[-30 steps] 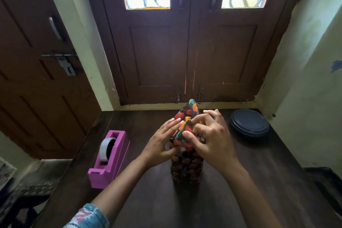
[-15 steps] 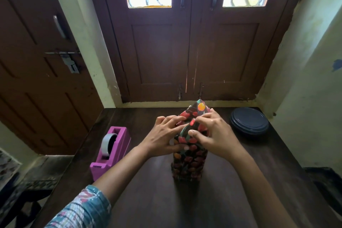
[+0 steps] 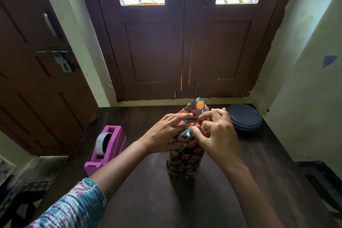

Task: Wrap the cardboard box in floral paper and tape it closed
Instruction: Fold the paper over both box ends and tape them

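wrapped box (image 3: 185, 161) 1 | tape dispenser (image 3: 105, 151) 1 | container (image 3: 244, 118) 1 | hands 2 (left hand (image 3: 163, 134), right hand (image 3: 220, 135))

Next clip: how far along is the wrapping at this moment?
Done: floral paper covers the visible sides of the upright box. In hand: the left hand presses the top folds while the right hand pinches paper there; one flap stands up behind them. Left: flatten that end and tape it; the pink tape dispenser sits untouched on the table.
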`<state>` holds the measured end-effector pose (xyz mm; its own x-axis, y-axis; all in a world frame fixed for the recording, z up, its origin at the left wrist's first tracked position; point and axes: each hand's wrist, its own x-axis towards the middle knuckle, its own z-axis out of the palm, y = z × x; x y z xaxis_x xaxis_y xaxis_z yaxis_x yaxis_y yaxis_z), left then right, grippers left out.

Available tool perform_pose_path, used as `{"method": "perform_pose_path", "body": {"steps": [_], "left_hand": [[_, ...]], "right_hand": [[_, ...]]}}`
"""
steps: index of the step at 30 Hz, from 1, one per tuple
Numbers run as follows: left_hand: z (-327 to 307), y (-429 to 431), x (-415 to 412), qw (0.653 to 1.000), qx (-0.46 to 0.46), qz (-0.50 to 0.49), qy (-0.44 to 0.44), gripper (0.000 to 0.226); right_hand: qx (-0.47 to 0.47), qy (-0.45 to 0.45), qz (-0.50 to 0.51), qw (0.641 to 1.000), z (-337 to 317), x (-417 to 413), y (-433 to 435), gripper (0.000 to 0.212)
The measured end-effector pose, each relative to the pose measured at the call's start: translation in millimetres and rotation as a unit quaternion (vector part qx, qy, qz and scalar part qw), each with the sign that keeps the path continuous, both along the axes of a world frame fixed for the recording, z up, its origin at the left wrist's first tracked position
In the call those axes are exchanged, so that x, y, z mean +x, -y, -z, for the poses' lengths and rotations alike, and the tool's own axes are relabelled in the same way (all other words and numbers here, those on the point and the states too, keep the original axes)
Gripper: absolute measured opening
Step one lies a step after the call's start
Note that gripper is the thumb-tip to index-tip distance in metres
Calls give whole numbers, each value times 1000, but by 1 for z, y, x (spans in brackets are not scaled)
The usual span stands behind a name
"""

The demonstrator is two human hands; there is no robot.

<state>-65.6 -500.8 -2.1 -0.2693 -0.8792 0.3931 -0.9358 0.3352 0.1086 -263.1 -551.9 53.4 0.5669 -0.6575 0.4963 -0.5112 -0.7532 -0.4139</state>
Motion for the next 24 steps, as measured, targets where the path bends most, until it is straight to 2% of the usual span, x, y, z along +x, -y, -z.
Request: {"method": "perform_pose_path", "body": {"steps": [3,5,8,11,13,16,19,24], "left_hand": [[-2,2,-6,998,46,7,-41,66],[0,4,-7,998,64,5,-20,71],[1,3,-5,996,79,1,28,69],[-1,2,-4,996,92,3,9,64],[-3,1,-6,996,87,12,-32,61],[-5,0,-10,995,83,23,-43,59],[-5,0,-9,995,97,16,-21,57],[-3,-5,-7,994,110,28,5,60]], "right_hand": [[24,14,2,1000,0,-4,-3,27],[60,29,11,998,0,-6,-6,18],[85,12,15,996,2,-6,-6,29],[85,11,-37,996,6,-8,0,23],[73,-4,-93,993,5,-12,2,34],[4,-109,-161,981,-1,-17,11,52],[-109,-175,-151,967,-2,-22,18,27],[-110,-167,-183,963,7,-31,14,15]]}}
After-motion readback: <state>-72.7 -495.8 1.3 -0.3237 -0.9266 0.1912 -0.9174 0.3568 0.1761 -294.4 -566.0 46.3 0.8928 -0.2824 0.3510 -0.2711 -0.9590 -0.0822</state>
